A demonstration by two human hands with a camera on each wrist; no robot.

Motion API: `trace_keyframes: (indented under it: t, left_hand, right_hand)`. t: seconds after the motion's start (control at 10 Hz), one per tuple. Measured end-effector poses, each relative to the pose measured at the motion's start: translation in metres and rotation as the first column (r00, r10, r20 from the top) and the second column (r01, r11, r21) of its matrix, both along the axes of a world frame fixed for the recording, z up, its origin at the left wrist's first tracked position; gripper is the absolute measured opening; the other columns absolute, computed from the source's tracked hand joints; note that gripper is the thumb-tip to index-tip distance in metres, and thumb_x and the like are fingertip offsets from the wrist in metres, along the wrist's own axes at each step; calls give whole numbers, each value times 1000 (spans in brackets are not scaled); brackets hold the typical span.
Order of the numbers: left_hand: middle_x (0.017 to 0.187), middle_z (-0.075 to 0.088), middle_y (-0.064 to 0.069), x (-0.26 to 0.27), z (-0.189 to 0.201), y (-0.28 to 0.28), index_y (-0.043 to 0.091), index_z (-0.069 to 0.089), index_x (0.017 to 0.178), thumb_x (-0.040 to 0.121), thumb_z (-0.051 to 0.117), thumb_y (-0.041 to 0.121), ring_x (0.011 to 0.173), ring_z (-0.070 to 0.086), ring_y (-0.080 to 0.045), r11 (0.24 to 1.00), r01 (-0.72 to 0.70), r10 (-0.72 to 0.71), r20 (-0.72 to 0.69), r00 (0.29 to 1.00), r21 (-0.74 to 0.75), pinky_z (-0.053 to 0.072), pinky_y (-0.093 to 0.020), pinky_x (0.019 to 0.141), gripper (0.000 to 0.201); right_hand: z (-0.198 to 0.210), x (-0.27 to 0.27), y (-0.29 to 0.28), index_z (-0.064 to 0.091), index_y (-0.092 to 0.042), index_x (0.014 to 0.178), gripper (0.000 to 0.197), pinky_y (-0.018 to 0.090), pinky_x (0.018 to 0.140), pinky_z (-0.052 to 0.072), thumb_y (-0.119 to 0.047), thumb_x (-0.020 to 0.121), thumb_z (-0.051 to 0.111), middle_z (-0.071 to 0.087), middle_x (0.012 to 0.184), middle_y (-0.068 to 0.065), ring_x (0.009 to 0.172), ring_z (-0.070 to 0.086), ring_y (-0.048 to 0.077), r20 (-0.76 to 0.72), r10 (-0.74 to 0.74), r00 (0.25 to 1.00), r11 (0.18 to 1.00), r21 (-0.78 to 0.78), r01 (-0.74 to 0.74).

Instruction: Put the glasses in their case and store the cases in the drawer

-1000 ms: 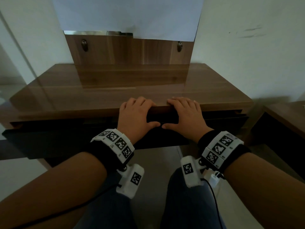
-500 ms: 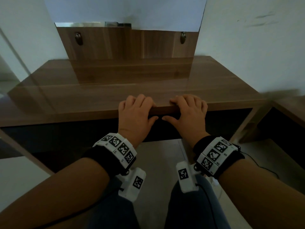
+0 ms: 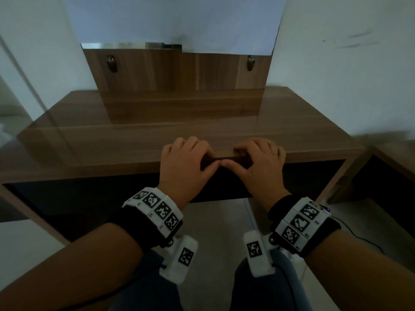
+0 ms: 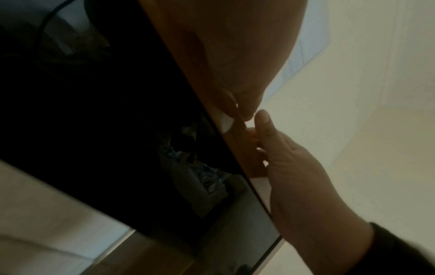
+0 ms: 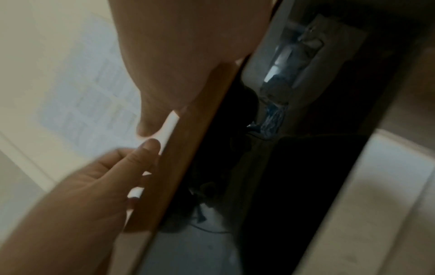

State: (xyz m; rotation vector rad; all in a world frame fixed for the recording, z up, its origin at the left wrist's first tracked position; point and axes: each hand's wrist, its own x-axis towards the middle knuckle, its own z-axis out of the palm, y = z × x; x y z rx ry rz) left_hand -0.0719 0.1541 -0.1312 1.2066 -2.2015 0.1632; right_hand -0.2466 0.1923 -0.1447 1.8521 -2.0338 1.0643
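No glasses or cases are visible in any view. My left hand (image 3: 184, 162) and right hand (image 3: 260, 162) sit side by side at the front edge of the wooden desk (image 3: 134, 135). Their bent fingertips lie on the desk top and the thumbs meet against the dark drawer front (image 3: 112, 198) below. The drawer front stands pushed in under the desk top. The left wrist view shows the right hand (image 4: 294, 176) with its thumb stretched along the desk edge. The left hand (image 5: 82, 186) appears the same way in the right wrist view. Neither hand holds anything.
A wooden back panel (image 3: 179, 70) with two metal clips rises behind the desk, with a white sheet (image 3: 175, 19) above it. A lower wooden unit (image 3: 393, 167) stands at the right. My knees (image 3: 146, 288) are below, over a grey floor.
The drawer front, slightly out a second ago, has slid in under the desk top. Both hands moved forward with it and their thumbs came together.
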Motion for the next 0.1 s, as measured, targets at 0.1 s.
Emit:
trace_keyframes:
  t: [0.1]
  left_hand:
    - [83,57,14,-3,29,-10,32,58,82,84,48,57,83,56,-14,993,58,-45,-124,991,104,45,-37,79,28]
  right_hand:
    - [26,0,-9,57,-33,88,38,34,95,26,-64,83,38,53,94,-11,98,51,15,200,78,977,997,-46,-70]
